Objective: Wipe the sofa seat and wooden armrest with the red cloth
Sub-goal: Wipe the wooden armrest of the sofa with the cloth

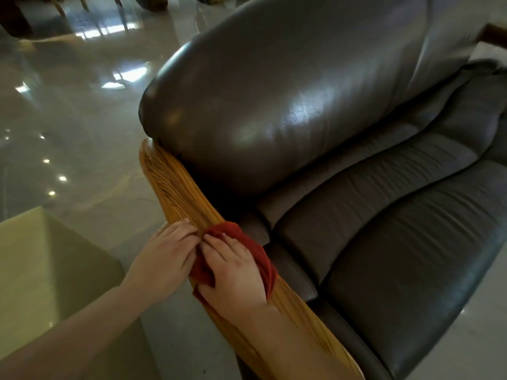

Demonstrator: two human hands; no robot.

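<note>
The right hand (233, 267) pressed flat, fingers spread, on the red cloth (247, 242) draped across the wooden armrest (178, 187), whose long axis ran far-left, while the left hand (167, 259) rested open just beside.

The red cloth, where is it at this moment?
In the head view, low and centre, the red cloth lies draped over the light wooden armrest, pressed under the right hand, beside the left hand.

Armrest (175, 187) ahead clear; backrest (274, 105) (bulky) crowds rt.
</note>
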